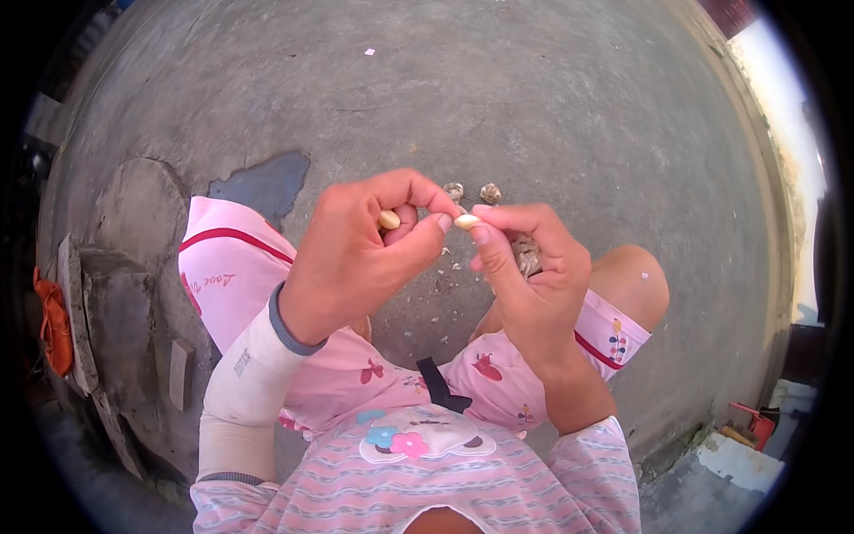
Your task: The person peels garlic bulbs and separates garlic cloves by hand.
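Between the fingertips of both hands is a small pale yellow piece, like a peeled garlic clove (466,222). My left hand (360,245) pinches its left end and also has a second pale clove (389,220) tucked in its curled fingers. On the other end of the middle clove are the thumb and forefinger of my right hand (538,267). A brownish-white garlic bulb (527,256) is held in that hand's palm, partly hidden by the fingers. Two more bulb-like pieces, one whitish (455,191) and one browner (490,192), lie on the ground just beyond the hands.
Small pale flakes are scattered on the grey concrete floor (534,107) between the legs. An orange bag or cloth (53,325) hangs at the far left beside a concrete block (116,311). A red object (756,425) lies at the lower right.
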Motion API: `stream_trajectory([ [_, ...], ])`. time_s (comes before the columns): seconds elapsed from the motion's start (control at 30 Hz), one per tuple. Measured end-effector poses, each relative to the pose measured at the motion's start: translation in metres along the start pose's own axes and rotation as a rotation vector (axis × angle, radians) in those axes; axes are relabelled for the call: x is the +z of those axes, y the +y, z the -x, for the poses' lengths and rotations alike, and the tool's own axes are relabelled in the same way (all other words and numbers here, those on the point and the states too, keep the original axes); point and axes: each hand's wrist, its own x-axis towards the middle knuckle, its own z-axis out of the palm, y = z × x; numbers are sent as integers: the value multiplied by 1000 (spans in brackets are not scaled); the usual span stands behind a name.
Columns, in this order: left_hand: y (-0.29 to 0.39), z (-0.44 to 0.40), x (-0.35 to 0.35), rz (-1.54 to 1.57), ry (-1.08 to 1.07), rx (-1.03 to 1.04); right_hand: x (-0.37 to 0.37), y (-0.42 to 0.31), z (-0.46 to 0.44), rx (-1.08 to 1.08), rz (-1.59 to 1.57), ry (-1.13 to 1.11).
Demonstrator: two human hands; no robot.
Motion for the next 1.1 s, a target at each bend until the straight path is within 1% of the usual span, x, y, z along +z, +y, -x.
stream_trajectory([
  [0.13, -1, 1, 0, -38, 1, 24, 0, 5, -1, -55, 41, 29],
  [0.23, -6, 1, 2, -98, 41, 97, 2, 5, 0, -92, 66, 27],
  [0.37, -4, 1, 1, -114, 43, 66, 4, 7, 1, -111, 77, 17],
  [0.43, -5, 1, 1, -92, 45, 68, 4, 7, 2, -97, 53, 17],
  [0.53, -6, 1, 0, -66, 29, 36, 1, -1, 3, 21, -26, -35],
  [0.63, -1, 0, -2, 11, -11, -23, -2, -4, 1, 189, -175, -64],
  [0.73, -2, -1, 1, 208, 17, -14, -3, -3, -1, 180, -196, -71],
  [0.83, -2, 0, 0, 122, 52, 34, -2, -3, -1, 172, -185, -54],
  [0.93, -4, 0, -5, -24, -5, 99, -2, -1, -2, 104, -128, -53],
  [1.1, -8, 1, 0, -121, 30, 127, -2, 7, -4, -197, 141, -21],
])
